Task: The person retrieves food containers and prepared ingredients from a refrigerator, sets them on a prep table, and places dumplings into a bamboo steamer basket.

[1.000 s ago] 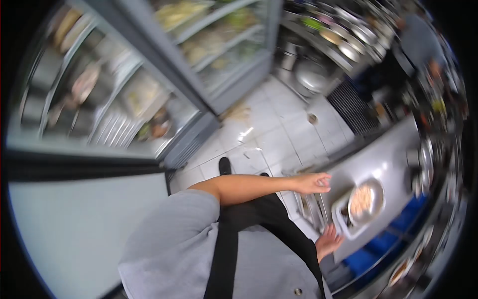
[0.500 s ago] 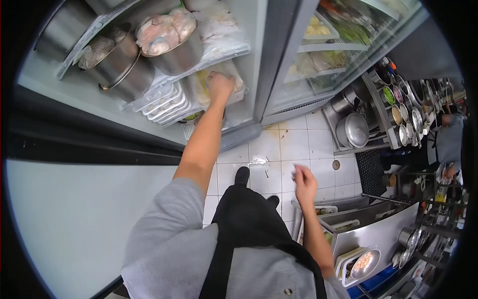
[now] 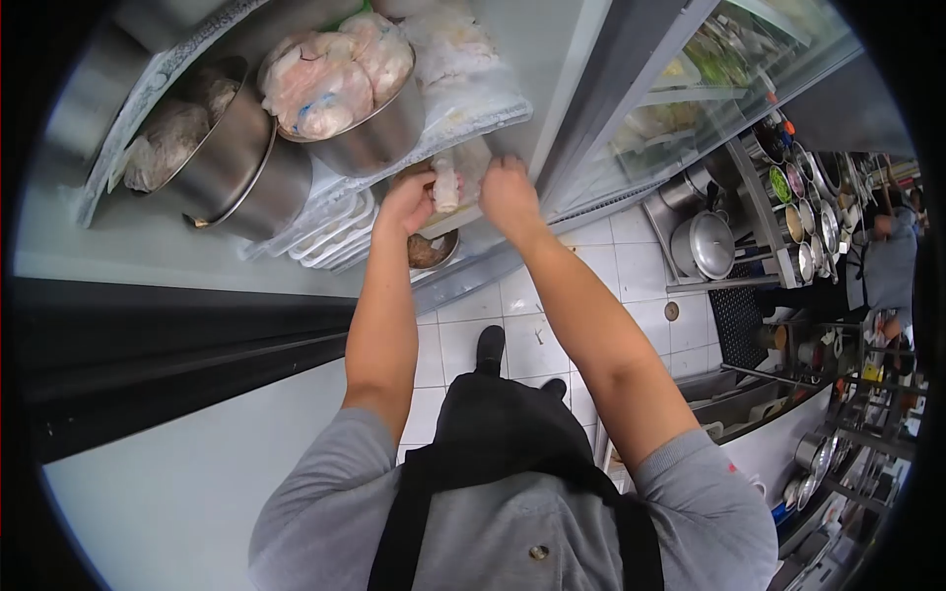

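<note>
Pale, elongated bundle (image 3: 446,189) sits between your hands, low in the fridge, below the frosted shelf (image 3: 478,120). Whitish, lumpy, roughly cylindrical, upper end narrower. Your left hand (image 3: 404,205) is right at its left side, fingers bent; can't tell whether they grip it or only touch. Your right hand (image 3: 508,202) is just beyond its other side, knuckles up, fingers curled; tips hidden, can't tell how far open or if they hold anything. Cloudy translucent plastic (image 3: 473,158) behind the bundle.

Near your left wrist: stacked white trays (image 3: 333,232), thin rounded edges. Below that hand, a round metal bowl (image 3: 452,256) with a rough brown lump (image 3: 426,252) in it. Up on the shelf: smooth steel pot (image 3: 370,148) heaped with pinkish food in crinkled clear plastic (image 3: 325,84); a second steel pot (image 3: 236,177) beside it. Past the fridge: glossy white floor tiles (image 3: 522,305), dull round lidded pot (image 3: 702,244).
</note>
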The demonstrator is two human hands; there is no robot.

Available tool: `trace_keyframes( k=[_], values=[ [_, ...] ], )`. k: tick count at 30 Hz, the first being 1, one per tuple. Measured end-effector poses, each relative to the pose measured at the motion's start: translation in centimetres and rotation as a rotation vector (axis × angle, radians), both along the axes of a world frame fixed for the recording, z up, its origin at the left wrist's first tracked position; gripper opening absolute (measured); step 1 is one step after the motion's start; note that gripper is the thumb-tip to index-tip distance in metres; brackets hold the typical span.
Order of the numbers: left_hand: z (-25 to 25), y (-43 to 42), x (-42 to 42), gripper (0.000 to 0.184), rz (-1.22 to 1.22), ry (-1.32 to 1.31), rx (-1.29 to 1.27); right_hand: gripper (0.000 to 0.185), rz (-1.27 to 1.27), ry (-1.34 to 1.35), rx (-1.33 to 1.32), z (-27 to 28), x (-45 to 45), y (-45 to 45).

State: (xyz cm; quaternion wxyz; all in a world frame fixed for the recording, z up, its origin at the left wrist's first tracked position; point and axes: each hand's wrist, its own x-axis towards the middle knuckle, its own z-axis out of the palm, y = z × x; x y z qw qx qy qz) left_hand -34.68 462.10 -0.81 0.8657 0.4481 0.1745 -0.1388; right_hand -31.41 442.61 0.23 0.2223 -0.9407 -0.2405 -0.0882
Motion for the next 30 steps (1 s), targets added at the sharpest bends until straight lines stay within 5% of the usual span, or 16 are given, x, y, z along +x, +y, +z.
trace_keyframes(
  k=[7,11,16,24,30],
  values=[
    [2.2,-0.5,-3.6,0.029,0.16,-0.175,-0.082,0.03,-0.164,0.167,-0.263,0.4,2.4,2.6],
    [1.6,-0.2,-2.6,0.024,0.215,-0.02,-0.114,0.033,-0.197,0.194,-0.313,1.1,2.5,3.0],
    [1.3,-0.8,-2.7,0.022,0.412,0.103,0.309,0.036,-0.148,0.283,-0.346,2.1,2.8,3.1],
    [3.2,-5.5,-8.7,0.022,0.492,0.116,0.534,0.031,-0.194,0.152,-0.386,1.8,2.6,3.4],
    [0.7,-6.9,-15.5,0.018,0.438,0.108,0.768,0.029,-0.107,0.342,-0.369,1.7,3.1,2.9]
  ],
)
